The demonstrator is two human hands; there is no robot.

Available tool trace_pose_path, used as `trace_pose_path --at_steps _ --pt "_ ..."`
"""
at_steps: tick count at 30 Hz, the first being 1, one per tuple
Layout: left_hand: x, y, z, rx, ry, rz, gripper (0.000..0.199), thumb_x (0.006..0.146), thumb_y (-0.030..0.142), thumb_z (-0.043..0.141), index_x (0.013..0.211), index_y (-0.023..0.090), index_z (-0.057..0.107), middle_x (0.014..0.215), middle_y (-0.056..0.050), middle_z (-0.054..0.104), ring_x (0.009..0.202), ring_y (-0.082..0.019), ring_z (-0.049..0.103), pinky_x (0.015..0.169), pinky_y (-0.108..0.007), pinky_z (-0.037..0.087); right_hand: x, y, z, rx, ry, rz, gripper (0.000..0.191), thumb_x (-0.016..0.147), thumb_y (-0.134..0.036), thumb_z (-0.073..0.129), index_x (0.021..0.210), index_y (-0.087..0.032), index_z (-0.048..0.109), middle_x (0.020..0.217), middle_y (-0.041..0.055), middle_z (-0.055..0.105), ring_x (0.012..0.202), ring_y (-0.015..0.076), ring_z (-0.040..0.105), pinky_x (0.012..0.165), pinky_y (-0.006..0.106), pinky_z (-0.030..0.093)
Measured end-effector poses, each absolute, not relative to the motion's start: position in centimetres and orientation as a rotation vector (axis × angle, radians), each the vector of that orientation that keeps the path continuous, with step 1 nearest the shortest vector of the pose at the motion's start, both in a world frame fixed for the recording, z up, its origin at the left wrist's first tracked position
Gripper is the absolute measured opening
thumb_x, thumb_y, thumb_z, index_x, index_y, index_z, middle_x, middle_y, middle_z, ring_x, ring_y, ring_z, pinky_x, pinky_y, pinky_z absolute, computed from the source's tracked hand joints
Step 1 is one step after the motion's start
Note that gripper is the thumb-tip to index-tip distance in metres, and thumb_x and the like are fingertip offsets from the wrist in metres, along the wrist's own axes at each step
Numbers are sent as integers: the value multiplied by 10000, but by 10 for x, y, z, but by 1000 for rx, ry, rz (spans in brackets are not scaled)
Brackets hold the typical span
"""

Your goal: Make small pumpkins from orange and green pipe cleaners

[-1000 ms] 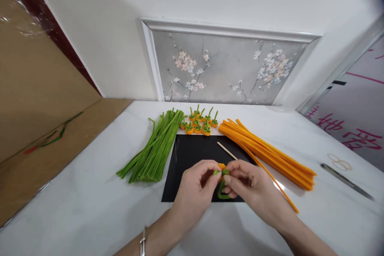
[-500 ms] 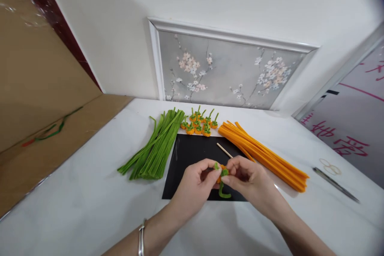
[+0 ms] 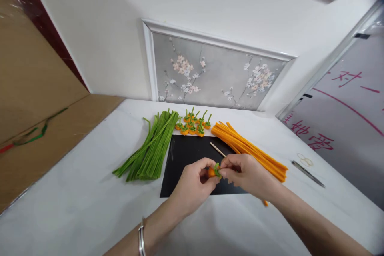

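Observation:
Over the black mat [image 3: 186, 156], my left hand [image 3: 192, 186] grips a small orange pipe-cleaner pumpkin [image 3: 211, 172] between thumb and fingers. A green pipe cleaner [image 3: 217, 167] sits on its top. My right hand [image 3: 247, 172] meets it from the other side, thumb and forefinger pinched on the green piece. Fingers partly hide the pumpkin and the rest of the green strand. Behind the right hand, a thin wooden stick [image 3: 217, 149] lies on the mat. Several similar orange pumpkins with green stems [image 3: 192, 129] stand grouped beyond the mat.
To the left lies a bundle of green pipe cleaners [image 3: 153, 150], to the right a bundle of orange pipe cleaners [image 3: 252, 148]. A slim metal tool [image 3: 308, 174] and thin pale loops [image 3: 305, 160] lie farther right. Cardboard [image 3: 39, 136] borders the left side; a decorated wall panel [image 3: 216, 72] stands behind.
The green strand that hung below the fingers no longer shows there. My right hand now pinches the green at the pumpkin's top. The camera view has shifted slightly to the right.

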State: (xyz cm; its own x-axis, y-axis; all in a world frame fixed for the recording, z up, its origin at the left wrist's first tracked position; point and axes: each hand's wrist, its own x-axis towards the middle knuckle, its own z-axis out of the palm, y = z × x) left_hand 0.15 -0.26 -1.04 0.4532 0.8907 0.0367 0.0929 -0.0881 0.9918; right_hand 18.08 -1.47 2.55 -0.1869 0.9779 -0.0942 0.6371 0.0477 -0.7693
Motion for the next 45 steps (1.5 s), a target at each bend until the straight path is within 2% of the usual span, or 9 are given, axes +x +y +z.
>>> trace_pose_path --at_steps 8,15,19,24,28,34,39,42,45 --pt "-5 1 1 1248 724 779 83 731 184 647 751 141 578 661 10 583 598 -104 536 625 -250 459 171 -12 40 -1266 -2362 398 203 885 -62 507 742 -184 583 795 7 598 698 123 552 632 244 423" --pt "-10 4 3 1034 715 688 165 669 214 738 743 130 617 631 15 598 547 -85 547 659 -261 497 191 7 29 -522 -2763 -169 194 979 -149 433 959 -177 624 944 74 678 883 205 597 725 344 462" --pt "-10 4 0 1293 832 848 57 751 182 642 783 137 655 703 -36 679 657 -141 633 682 -267 515 193 6 22 -812 -2448 227 194 980 -201 450 1029 -200 638 965 69 687 841 170 641 731 303 514" --pt "-11 1 -3 1733 1052 1058 215 823 131 517 956 190 674 1075 -83 733 918 -191 706 831 -301 543 175 -5 23 -1471 -1755 1173 301 958 -398 445 773 -188 554 533 -33 567 419 92 543 431 191 450" --pt "-12 -1 -6 1965 1088 1111 274 833 98 467 1004 220 644 1127 -64 727 986 -192 703 852 -300 545 158 -8 28 -1502 -1661 1331 287 917 -367 492 693 -189 507 473 -56 516 387 80 501 402 169 415" --pt "-12 1 -2 1787 1070 997 203 848 164 528 1022 215 621 972 -46 739 870 -185 705 785 -298 542 157 -9 34 -1443 -2070 686 184 857 -90 486 729 -171 590 604 -12 582 510 101 541 488 195 389" --pt "-11 5 0 1451 895 894 77 790 198 633 837 171 578 735 -10 664 685 -141 622 627 -235 482 168 -2 42 -936 -2668 44 231 869 -9 459 787 -167 605 787 51 640 709 164 573 631 266 420" --pt "-8 7 0 1367 860 876 99 769 178 658 799 161 566 707 -1 644 660 -121 588 617 -223 462 173 6 40 -783 -2754 -49 233 926 -59 441 797 -172 600 773 48 638 751 172 581 699 285 443" --pt "-7 7 2 1250 856 901 150 744 190 695 825 165 571 748 1 646 680 -124 609 654 -239 498 178 12 37 -1027 -2598 97 170 926 -97 475 888 -181 619 795 40 658 718 158 606 665 261 455"
